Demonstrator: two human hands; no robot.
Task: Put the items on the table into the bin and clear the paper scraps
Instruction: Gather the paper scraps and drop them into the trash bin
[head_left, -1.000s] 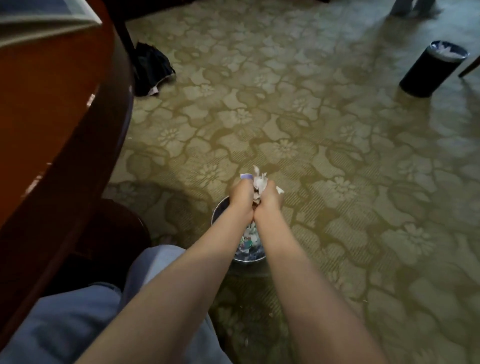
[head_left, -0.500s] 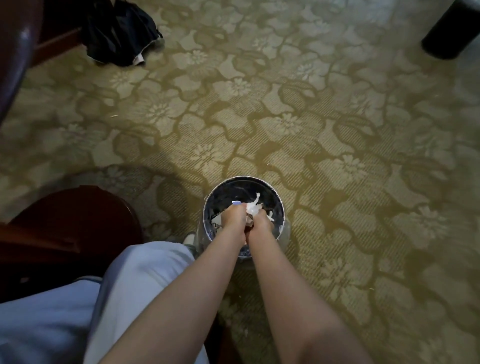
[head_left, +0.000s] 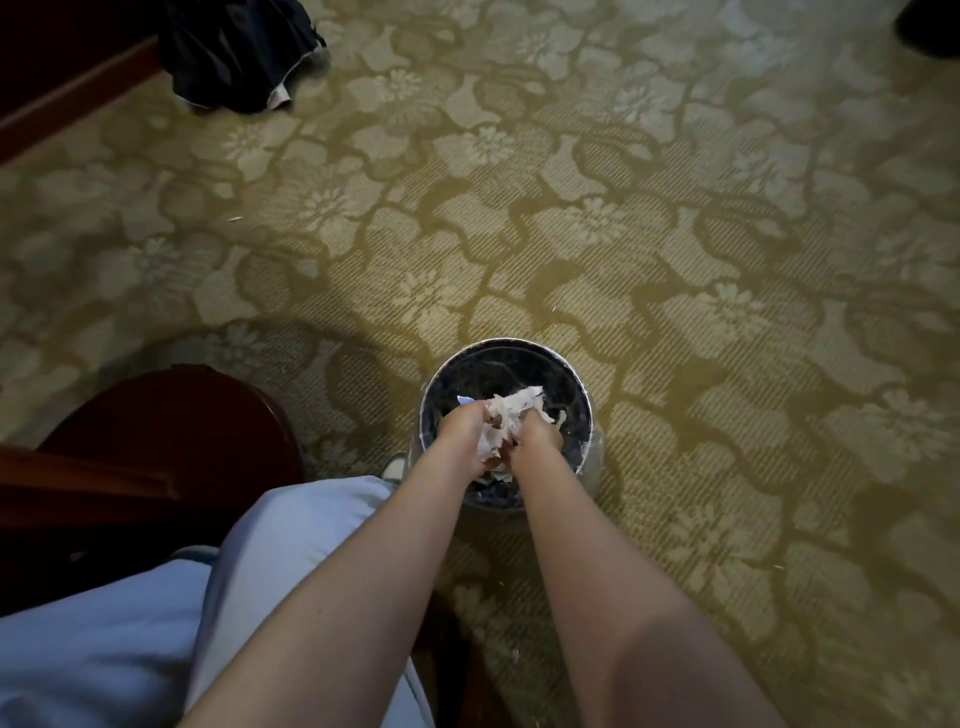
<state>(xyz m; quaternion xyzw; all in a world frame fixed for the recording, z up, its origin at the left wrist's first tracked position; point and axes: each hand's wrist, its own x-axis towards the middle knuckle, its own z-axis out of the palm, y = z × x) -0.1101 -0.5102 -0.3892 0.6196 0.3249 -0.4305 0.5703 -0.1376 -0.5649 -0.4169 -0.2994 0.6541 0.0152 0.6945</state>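
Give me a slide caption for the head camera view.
Both hands, left hand and right hand, clutch paper scraps over the round bin on patterned carpet.

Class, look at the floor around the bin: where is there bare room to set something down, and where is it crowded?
Bare carpet lies right of the bin and beyond it, up to the dark cloth. It is crowded at the bin's mouth, where the left hand and right hand clutch paper scraps, and to its left, by the dark wooden furniture.
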